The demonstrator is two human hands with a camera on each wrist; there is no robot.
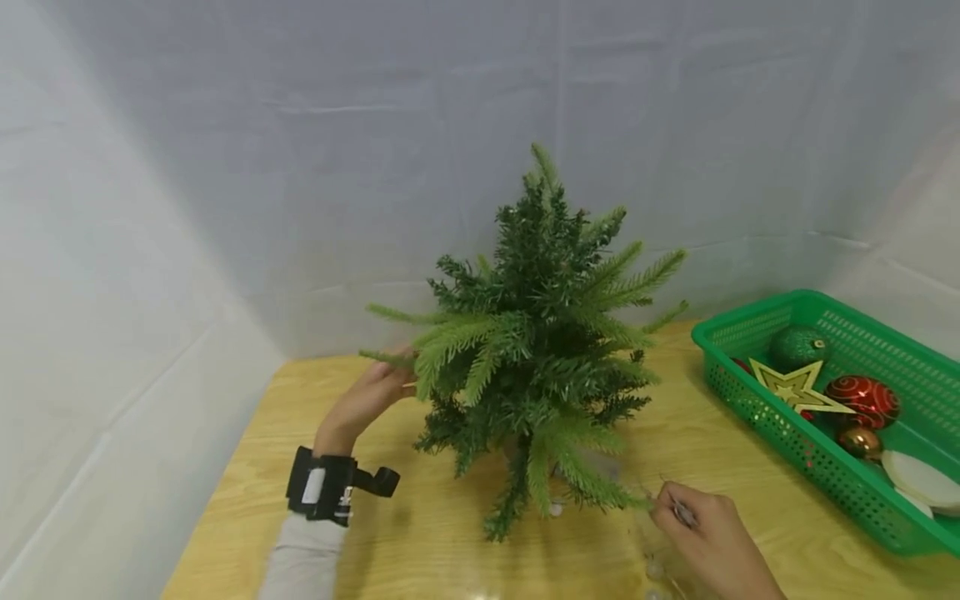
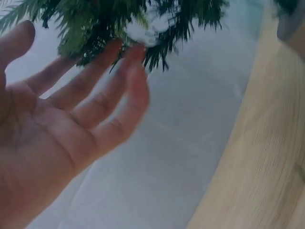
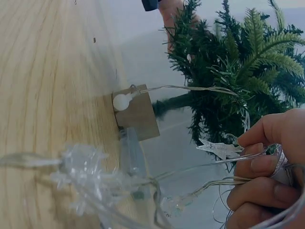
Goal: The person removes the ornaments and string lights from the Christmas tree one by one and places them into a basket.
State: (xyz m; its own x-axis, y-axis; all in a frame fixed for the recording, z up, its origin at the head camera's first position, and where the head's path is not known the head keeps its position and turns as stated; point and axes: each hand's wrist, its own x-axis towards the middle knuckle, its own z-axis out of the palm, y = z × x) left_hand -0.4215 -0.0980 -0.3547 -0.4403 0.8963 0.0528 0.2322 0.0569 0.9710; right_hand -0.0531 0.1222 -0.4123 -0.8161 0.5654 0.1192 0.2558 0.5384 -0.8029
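Observation:
A small artificial Christmas tree [image 1: 525, 333] stands in the middle of the table, on a square base [image 3: 143, 119]. My left hand [image 1: 367, 400] reaches in at its left side. In the left wrist view the fingers are extended, their tips at the lower branches beside a blurred white thing [image 2: 150, 31]. To the right of the tree, my right hand [image 3: 271, 167] grips a bunched clear-wired string of lights [image 3: 200, 90]. A clear star-shaped light [image 3: 220, 149] sticks out by its thumb. A white round bulb [image 3: 122, 101] hangs near the base.
A green plastic basket [image 1: 780, 454] stands at the right with a gold star [image 1: 795, 387], a red bauble [image 1: 862, 400] and a green bauble [image 1: 798, 346]. Pale sheeting [image 1: 420, 167] surrounds the wooden table [image 1: 247, 492]. Some lights [image 3: 81, 174] dangle close to the right wrist camera.

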